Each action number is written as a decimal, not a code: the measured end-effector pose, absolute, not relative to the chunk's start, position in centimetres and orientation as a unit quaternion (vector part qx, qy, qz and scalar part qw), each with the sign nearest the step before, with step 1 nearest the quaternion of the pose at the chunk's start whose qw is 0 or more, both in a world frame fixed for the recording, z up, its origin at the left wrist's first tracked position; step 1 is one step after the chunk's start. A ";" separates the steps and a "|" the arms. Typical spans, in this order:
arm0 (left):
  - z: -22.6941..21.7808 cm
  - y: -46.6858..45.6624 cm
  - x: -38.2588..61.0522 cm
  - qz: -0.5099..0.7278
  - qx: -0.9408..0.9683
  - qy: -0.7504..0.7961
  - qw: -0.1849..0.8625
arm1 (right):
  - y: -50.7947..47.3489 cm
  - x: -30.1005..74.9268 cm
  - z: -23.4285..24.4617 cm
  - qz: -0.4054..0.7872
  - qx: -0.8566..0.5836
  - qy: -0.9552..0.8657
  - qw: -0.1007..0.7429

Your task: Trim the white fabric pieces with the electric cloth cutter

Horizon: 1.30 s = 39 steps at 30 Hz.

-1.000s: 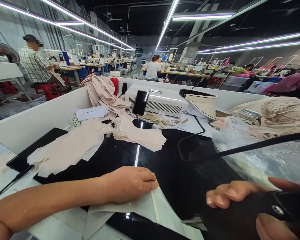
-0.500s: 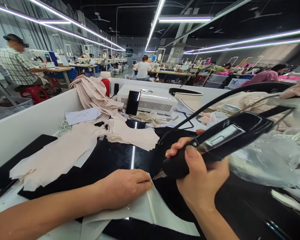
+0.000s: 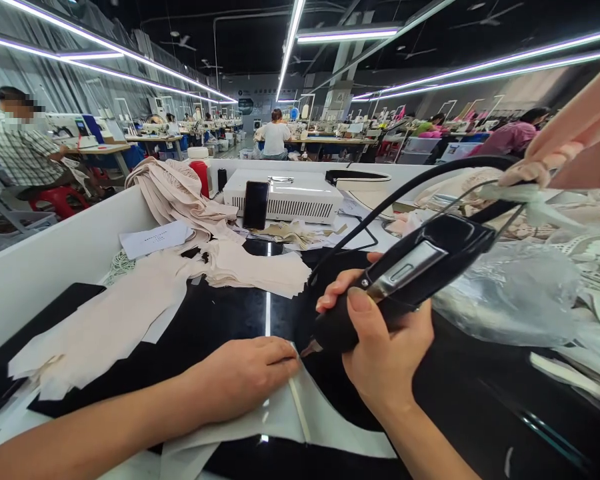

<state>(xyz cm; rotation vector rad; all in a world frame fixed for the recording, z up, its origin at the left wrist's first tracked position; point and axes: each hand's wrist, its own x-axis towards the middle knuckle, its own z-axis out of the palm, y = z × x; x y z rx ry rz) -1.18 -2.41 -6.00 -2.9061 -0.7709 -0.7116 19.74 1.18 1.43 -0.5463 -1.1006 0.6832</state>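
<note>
My right hand [image 3: 387, 347] is wrapped around a black corded hand-held electric cutter [image 3: 405, 277], thumb along its near side. Its short pointed metal tip [image 3: 311, 348] angles down to the left, very close to the edge of a pale fabric piece [image 3: 330, 420]; whether it touches I cannot tell. My left hand [image 3: 250, 373] lies on that fabric with fingers together, pinching its upper corner beside the tip. A narrow cream strip [image 3: 299, 410] runs down the fabric from under my fingertips. Beneath is a glossy black work surface [image 3: 230, 327].
Stacked pale fabric pieces [image 3: 105, 320] lie left, another stack [image 3: 255, 267] ahead. Behind stand a phone [image 3: 255, 205] and a white vented box [image 3: 285, 190]. A plastic bag [image 3: 510, 293] lies right. The cutter's cord [image 3: 380, 207] arches to a hanging pink cloth [image 3: 580, 133]. People sit at sewing machines beyond.
The cutter's tip has come nearer the fabric edge by my left fingertips. My left hand keeps its hold. The whole view has shifted slightly, showing more of the hanging pink cloth at right.
</note>
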 end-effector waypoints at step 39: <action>-3.5 -2.7 -0.9 -0.188 -0.959 -0.212 0.002 | -2.1 22.1 1.9 0.306 -0.281 -0.485 0.770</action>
